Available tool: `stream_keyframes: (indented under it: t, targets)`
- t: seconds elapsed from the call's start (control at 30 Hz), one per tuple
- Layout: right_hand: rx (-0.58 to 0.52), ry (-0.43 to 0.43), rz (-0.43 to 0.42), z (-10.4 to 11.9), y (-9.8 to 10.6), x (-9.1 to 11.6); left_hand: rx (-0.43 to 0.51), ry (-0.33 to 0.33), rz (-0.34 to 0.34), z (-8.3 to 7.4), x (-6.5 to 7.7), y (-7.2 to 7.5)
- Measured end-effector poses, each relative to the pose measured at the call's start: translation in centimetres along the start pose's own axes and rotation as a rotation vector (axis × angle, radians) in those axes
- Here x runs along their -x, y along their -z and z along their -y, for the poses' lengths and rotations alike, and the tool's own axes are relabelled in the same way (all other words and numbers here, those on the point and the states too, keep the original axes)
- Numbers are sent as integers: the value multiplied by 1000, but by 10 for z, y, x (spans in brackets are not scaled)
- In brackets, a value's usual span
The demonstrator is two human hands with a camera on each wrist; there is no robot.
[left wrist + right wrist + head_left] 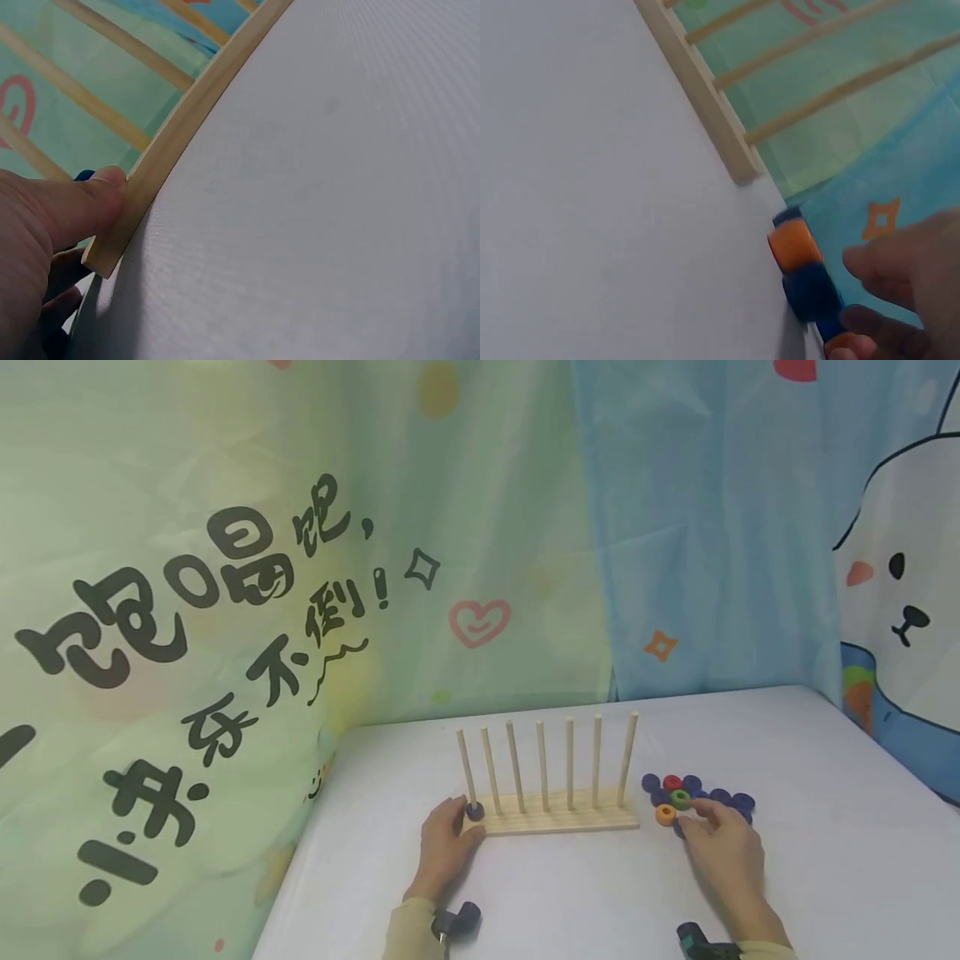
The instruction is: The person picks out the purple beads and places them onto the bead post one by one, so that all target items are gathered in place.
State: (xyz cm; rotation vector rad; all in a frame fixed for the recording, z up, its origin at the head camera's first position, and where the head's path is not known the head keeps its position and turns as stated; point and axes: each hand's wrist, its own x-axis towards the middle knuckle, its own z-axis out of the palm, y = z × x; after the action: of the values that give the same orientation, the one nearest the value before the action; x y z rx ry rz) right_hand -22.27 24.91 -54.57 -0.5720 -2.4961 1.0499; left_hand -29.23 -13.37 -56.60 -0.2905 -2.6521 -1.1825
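The left hand (442,847) grips the left end of a wooden peg stand (562,821) with several upright pegs. Around the base of the leftmost peg sits one dark blue bead (474,812). In the left wrist view the thumb (97,199) presses on the stand's edge. The right hand (727,852) is over a cluster of beads right of the stand, thumb and forefinger apart. Near its fingertips lie a green bead (678,804) and an orange bead (665,821). The right wrist view shows a gap between the fingers and the nearest dark blue bead (810,292).
A red bead (672,787) and several blue beads (720,796) make up more of the cluster, partly behind the right hand. Everything stands on a white-covered table (570,893). Printed curtains (480,677) hang behind its far edge.
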Motion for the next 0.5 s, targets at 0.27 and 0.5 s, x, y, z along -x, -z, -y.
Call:
stream_keyframes:
  t: [0.27,0.5]
  targets:
    - [92,55,125,-1,11,-1,4,3,-3,3,-2,-1]
    - [171,88,222,-6,12,-1,5,17,10,3,-2,-3]
